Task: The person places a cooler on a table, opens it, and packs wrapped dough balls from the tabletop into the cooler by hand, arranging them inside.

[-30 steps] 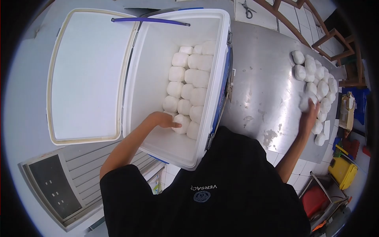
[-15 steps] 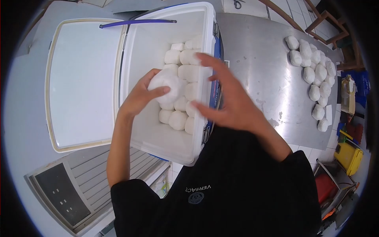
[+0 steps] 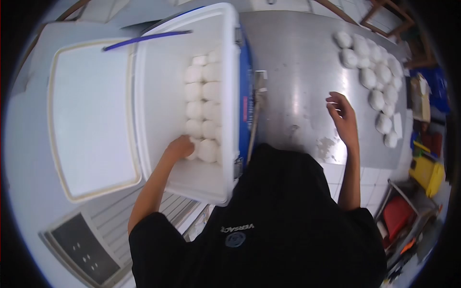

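Note:
Inside the white-lined cooler box (image 3: 225,103), my left hand (image 3: 180,147) has its fingers closed around the side of a white ball (image 3: 192,149) in the near left corner of the packed balls. The fingertips are partly hidden by the ball. Several more smooth white balls (image 3: 208,150) sit in rows beside it. Over the steel table (image 3: 297,62), my right hand (image 3: 344,119) is empty, with its fingers loosely curled and apart. To its right, several white balls (image 3: 368,78) lie in a cluster on the tabletop.
The cooler's lid (image 3: 93,120) is swung open to the left, with a purple strap (image 3: 146,39) across the hinge side. A louvred metal panel (image 3: 108,235) is below the lid. A yellow container (image 3: 427,176) and a red item (image 3: 397,218) stand at the right.
My left hand has gone down to the cooler's near corner; the ball it held up is no longer raised. My right hand has moved from the cooler's rim to above the table. The view has shifted.

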A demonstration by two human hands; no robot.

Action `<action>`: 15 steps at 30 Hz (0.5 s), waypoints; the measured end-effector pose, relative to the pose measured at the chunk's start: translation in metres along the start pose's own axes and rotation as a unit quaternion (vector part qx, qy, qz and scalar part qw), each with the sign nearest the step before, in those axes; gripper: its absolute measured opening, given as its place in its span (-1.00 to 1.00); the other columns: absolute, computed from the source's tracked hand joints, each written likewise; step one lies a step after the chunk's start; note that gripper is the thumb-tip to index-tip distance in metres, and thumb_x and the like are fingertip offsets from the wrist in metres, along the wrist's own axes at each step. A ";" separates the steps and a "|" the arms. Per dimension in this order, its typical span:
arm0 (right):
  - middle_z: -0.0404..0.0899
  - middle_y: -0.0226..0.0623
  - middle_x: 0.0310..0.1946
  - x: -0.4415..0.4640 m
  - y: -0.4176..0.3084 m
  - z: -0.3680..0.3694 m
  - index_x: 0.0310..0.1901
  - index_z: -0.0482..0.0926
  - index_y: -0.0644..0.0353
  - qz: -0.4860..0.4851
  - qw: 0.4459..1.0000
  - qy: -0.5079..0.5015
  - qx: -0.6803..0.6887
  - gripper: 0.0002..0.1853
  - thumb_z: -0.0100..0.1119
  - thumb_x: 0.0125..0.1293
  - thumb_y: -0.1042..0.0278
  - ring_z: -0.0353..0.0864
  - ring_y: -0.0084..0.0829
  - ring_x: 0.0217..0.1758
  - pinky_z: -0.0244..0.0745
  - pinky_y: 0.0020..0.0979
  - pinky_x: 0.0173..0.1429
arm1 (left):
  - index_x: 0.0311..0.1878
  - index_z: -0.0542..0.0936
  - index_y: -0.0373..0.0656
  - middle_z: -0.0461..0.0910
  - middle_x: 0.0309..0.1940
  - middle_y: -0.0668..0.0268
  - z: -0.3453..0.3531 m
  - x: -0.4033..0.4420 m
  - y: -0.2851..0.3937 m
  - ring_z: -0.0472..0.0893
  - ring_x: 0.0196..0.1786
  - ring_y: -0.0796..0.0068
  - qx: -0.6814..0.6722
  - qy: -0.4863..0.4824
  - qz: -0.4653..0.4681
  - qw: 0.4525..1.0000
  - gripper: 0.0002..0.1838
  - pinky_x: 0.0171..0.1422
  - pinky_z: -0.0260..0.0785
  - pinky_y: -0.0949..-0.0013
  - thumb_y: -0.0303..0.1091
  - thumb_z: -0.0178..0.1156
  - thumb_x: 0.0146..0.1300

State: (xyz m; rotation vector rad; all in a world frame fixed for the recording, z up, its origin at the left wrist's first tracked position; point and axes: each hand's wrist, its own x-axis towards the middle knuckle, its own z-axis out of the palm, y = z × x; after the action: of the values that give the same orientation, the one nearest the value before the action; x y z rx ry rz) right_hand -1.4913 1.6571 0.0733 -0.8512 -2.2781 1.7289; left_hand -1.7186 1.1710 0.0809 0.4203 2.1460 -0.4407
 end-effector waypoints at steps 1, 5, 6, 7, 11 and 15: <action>0.64 -0.19 -0.06 0.005 0.016 -0.011 0.17 0.51 0.16 0.014 1.000 0.010 -0.010 -0.62 0.22 0.35 0.33 0.64 -0.34 -0.06 0.54 -0.35 0.05 | 0.28 0.39 -0.36 0.38 0.31 -0.10 -0.004 -0.009 0.013 0.40 0.32 -0.11 0.075 0.041 -0.001 0.996 -0.43 0.34 0.35 0.03 -0.28 0.07 0.22; 0.57 -0.01 0.05 0.026 0.138 -0.065 0.18 0.48 0.23 -0.022 0.934 0.204 -0.291 -0.47 0.33 0.22 0.17 0.52 -0.04 0.17 0.45 -0.13 0.22 | 0.31 0.38 -0.32 0.44 0.27 -0.08 0.026 0.010 -0.029 0.39 0.36 -0.02 0.073 0.067 0.174 0.980 -0.48 0.46 0.24 0.14 -0.37 0.03 0.28; 0.50 0.04 0.12 0.029 0.147 -0.085 0.20 0.45 0.24 0.031 0.899 0.262 -0.351 -0.42 0.33 0.20 0.15 0.44 0.03 0.24 0.41 -0.07 0.26 | 0.34 0.36 -0.33 0.45 0.25 -0.11 0.025 0.003 -0.028 0.39 0.36 -0.03 0.079 0.078 0.144 0.983 -0.46 0.46 0.24 0.14 -0.40 0.01 0.28; 0.44 0.09 0.19 0.034 0.151 -0.104 0.22 0.42 0.26 0.080 0.858 0.315 -0.398 -0.38 0.33 0.17 0.14 0.35 0.10 0.31 0.37 -0.01 0.29 | 0.36 0.33 -0.32 0.43 0.27 -0.11 0.018 0.009 -0.032 0.35 0.39 -0.03 0.038 0.010 0.096 0.995 -0.44 0.48 0.21 0.14 -0.43 -0.01 0.27; 0.35 0.09 0.27 0.030 0.204 -0.177 0.34 0.31 0.12 0.262 0.731 0.431 -0.460 -0.22 0.37 0.10 0.05 0.35 0.13 0.31 0.38 0.05 0.29 | 0.39 0.28 -0.30 0.44 0.26 -0.10 -0.042 -0.024 0.021 0.35 0.38 -0.05 -0.020 -0.017 0.081 0.996 -0.40 0.48 0.19 0.12 -0.45 0.00 0.25; 0.29 0.14 0.30 0.021 0.202 -0.187 0.34 0.32 0.11 0.275 0.822 0.273 -0.417 -0.20 0.38 0.07 0.03 0.35 0.16 0.32 0.37 0.06 0.30 | 0.40 0.27 -0.28 0.48 0.22 -0.09 0.002 -0.007 0.015 0.42 0.32 -0.04 -0.154 0.037 0.245 0.957 -0.37 0.46 0.21 0.11 -0.41 0.09 0.23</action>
State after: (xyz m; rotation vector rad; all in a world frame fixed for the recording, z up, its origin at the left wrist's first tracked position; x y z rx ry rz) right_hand -1.3557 1.8587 -0.0580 -1.9972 -2.4169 0.3217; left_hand -1.7065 1.1824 0.0826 0.7694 2.0419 0.1900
